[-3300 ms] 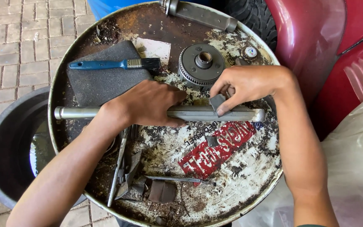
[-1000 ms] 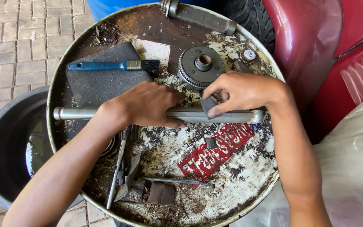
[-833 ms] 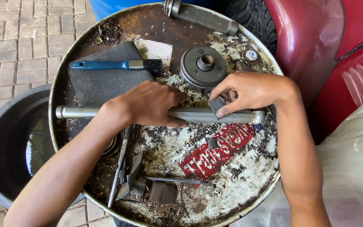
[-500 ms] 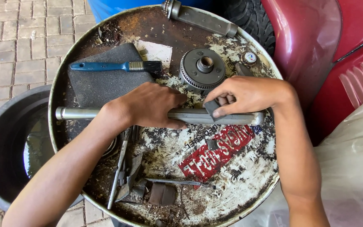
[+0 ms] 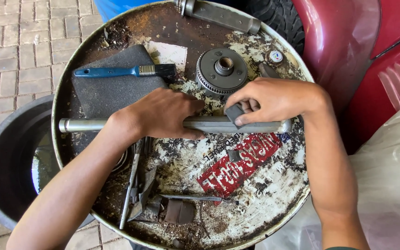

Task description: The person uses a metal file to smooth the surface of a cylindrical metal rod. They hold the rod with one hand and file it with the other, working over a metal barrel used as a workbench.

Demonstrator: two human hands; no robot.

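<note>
My shaft (image 5: 209,124) lies level across the middle of the frame, flat on the drum lid (image 5: 255,194). My left hand (image 5: 163,115) is wrapped over its centre, pinning it down. My right hand (image 5: 269,99) pinches a small grey pad (image 5: 234,112) between thumb and fingers, pressed against the shaft just right of centre — both grips fully closed. I judge this to be the rubbing-down of the shaft, mid-pass; the next stroke calls for steady downward pressure and a firm left hold so the shaft cannot roll. Above the shaft sits a gear (image 5: 221,70), and at upper left a brush (image 5: 126,71) on a foam sheet (image 5: 112,90). At far left a black tub (image 5: 1,157). Against half a second ago the pad sits at much the same spot, my left hand unmoved — only small back-and-forth travel shows.
</note>
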